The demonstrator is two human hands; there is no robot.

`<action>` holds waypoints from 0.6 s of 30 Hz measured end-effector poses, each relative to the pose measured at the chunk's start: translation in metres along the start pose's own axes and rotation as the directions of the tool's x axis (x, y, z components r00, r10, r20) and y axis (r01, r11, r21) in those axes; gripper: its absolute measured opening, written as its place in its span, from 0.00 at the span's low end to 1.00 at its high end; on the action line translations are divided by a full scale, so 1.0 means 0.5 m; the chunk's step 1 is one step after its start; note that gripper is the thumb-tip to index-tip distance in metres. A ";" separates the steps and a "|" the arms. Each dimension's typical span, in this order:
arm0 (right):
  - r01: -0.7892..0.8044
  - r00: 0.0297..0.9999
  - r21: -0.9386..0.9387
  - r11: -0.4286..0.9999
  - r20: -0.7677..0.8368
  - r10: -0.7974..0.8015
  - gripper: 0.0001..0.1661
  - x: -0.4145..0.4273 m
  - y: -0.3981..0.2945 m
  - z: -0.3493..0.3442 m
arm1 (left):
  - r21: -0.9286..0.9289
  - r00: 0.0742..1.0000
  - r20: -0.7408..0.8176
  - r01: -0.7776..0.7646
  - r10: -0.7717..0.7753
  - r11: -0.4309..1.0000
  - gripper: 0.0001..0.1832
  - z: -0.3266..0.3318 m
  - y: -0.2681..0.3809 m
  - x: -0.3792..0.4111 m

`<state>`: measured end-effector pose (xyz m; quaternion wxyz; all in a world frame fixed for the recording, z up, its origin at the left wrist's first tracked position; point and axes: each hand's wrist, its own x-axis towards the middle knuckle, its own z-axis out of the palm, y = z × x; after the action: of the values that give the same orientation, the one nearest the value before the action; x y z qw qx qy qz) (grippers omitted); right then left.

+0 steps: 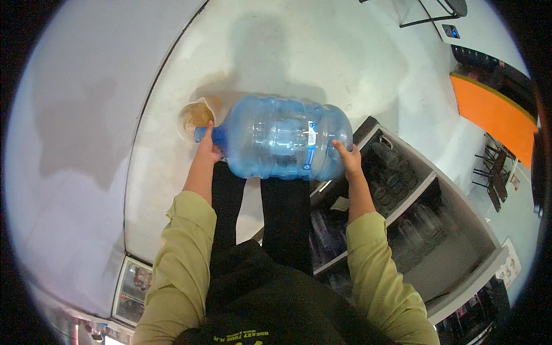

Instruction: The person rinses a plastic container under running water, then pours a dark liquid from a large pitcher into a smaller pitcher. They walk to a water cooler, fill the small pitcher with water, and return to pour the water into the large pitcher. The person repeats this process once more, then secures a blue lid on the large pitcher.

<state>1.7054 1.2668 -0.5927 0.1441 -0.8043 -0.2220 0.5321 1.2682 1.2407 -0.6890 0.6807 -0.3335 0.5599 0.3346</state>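
Observation:
A large blue plastic water-cooler bottle (280, 138) lies sideways in the air before my legs, its neck to the left and its base to the right. My left hand (211, 144) is closed around the neck, with a finger stretched along it. At the other end my right hand (350, 158) grips the base, thumb on top. A label with writing wraps part of the ribbed wall. Just past the bottle's mouth, a white bin (186, 125) with a tan inside stands on the floor, partly covered by the hand and neck.
On my right is a grey shelf unit (457, 202) with dark items inside. An orange counter (491, 116) and stacked chairs (493, 170) stand farther right. A wall (82, 86) runs along the left, with a glass-fronted cabinet (134, 289) low down.

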 end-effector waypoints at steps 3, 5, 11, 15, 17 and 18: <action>0.023 0.999 -0.026 0.999 -0.022 -0.024 0.46 0.003 0.002 0.003 | 0.008 0.999 0.044 -0.011 0.010 1.000 0.33 -0.011 -0.007 0.009; 0.027 0.999 -0.039 0.999 -0.029 -0.028 0.47 0.006 0.002 0.003 | 0.013 0.999 -0.021 -0.027 0.027 1.000 0.32 -0.012 -0.008 0.011; 0.016 1.000 -0.038 0.999 -0.021 -0.017 0.47 0.010 0.005 0.002 | 0.011 0.999 0.014 -0.033 0.032 0.999 0.26 -0.008 -0.002 0.003; 0.010 1.000 0.003 1.000 0.000 -0.010 0.48 -0.002 -0.002 0.004 | 0.029 0.995 -0.061 -0.076 0.077 0.997 0.23 0.000 -0.009 0.003; 0.014 1.000 0.007 1.000 -0.013 -0.014 0.48 0.004 0.006 -0.002 | 0.009 0.998 -0.021 -0.059 0.059 0.998 0.21 -0.002 -0.010 0.011; 0.012 1.000 -0.003 1.000 -0.027 -0.012 0.48 0.006 0.008 0.000 | -0.003 0.999 -0.003 -0.050 0.050 0.999 0.20 -0.006 -0.011 0.014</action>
<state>1.7074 1.2650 -0.5970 0.1492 -0.8103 -0.2254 0.5200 1.2721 1.2358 -0.6958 0.6707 -0.3209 0.5687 0.3519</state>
